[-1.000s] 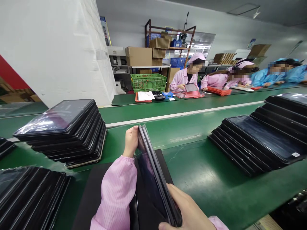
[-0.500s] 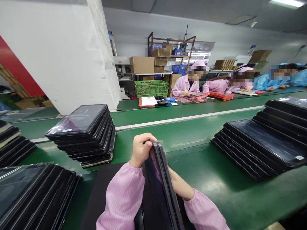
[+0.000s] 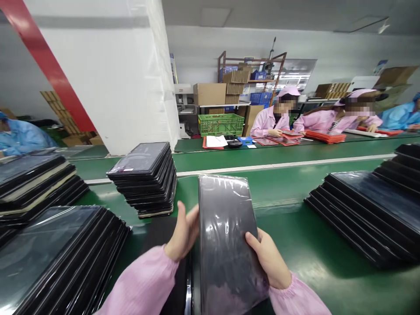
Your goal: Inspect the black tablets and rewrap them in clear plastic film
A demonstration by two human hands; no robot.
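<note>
Left hand (image 3: pixel 182 234) and right hand (image 3: pixel 267 258) hold a wrapped tablet (image 3: pixel 226 236); long axis forward.

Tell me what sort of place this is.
Most likely a factory floor handling tablet-type devices. A long green assembly-line bench runs through the room, stacks of plastic-wrapped black tablets sit on it, and workers in pink smocks and caps sit along a farther stretch of line.
</note>
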